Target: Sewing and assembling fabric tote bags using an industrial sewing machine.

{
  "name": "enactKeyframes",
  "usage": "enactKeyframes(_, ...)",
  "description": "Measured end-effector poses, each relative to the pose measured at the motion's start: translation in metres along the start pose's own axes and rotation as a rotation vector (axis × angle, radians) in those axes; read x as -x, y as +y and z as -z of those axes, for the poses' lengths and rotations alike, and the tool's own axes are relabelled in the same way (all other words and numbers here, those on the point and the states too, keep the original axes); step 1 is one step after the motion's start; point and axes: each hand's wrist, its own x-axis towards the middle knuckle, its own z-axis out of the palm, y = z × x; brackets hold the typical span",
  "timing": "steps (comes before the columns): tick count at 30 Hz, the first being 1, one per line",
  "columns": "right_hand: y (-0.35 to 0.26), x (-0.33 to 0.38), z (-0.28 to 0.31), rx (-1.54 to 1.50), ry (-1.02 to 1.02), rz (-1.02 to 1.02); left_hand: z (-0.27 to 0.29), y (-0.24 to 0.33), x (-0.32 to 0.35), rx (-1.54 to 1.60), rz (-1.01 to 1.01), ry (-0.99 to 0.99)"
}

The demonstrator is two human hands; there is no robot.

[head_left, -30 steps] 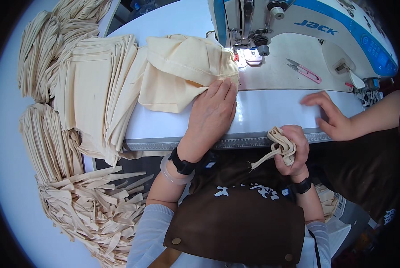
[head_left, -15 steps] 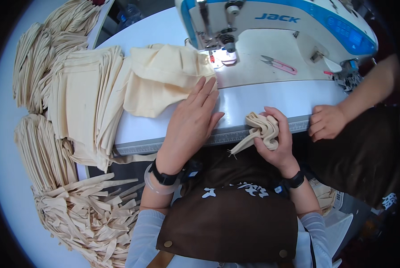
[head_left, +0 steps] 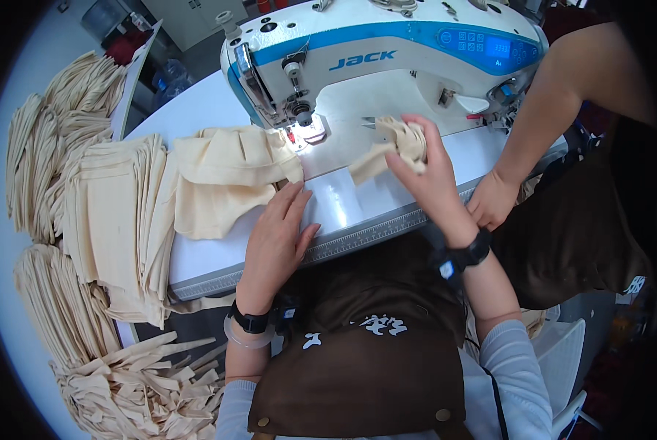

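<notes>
My left hand [head_left: 272,238] lies with fingers stretched out. Its fingertips touch the lower right corner of a cream cloth piece [head_left: 222,165], which lies partly folded on the table. That cloth's right end reaches the lit needle area of a white and blue sewing machine [head_left: 416,53]. A bunched, folded cream fabric strip [head_left: 405,143] is gripped in my right hand [head_left: 440,180], raised above the table edge, with one end hanging out to the left. Behind it, thread snips [head_left: 369,122] show only their blade tips.
Stacked cream cloth pieces [head_left: 112,209] and bundles of strips [head_left: 38,169] cover the left side. Loose strip ends [head_left: 141,381] hang at lower left. A ruler tape [head_left: 372,236] lines the table edge. Another person's hand [head_left: 493,199] rests at the right edge.
My right hand has lifted the fabric strip up and forward over the table. My left hand has shifted slightly back off the cloth to its corner. The view has tilted up and turned right.
</notes>
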Motion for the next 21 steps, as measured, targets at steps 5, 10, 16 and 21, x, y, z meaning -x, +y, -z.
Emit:
enactKeyframes(5, 0.02, -0.069, 0.0, 0.178, 0.0, -0.035, 0.002, -0.003, 0.002, 0.041, 0.009, -0.015)
enactKeyframes(10, 0.066, -0.122, -0.009, 0.248, 0.183, 0.173, 0.005, -0.003, 0.002, 0.093, 0.014, -0.079)
enactKeyframes(16, 0.073, -0.111, -0.005, 0.747, 0.035, 0.278, 0.007, -0.009, 0.005, 0.087, -0.01, -0.071)
enactKeyframes(21, 0.073, -0.14, 0.005, 0.818, -0.262, 0.357, 0.003, -0.008, 0.002, 0.084, -0.004, -0.084)
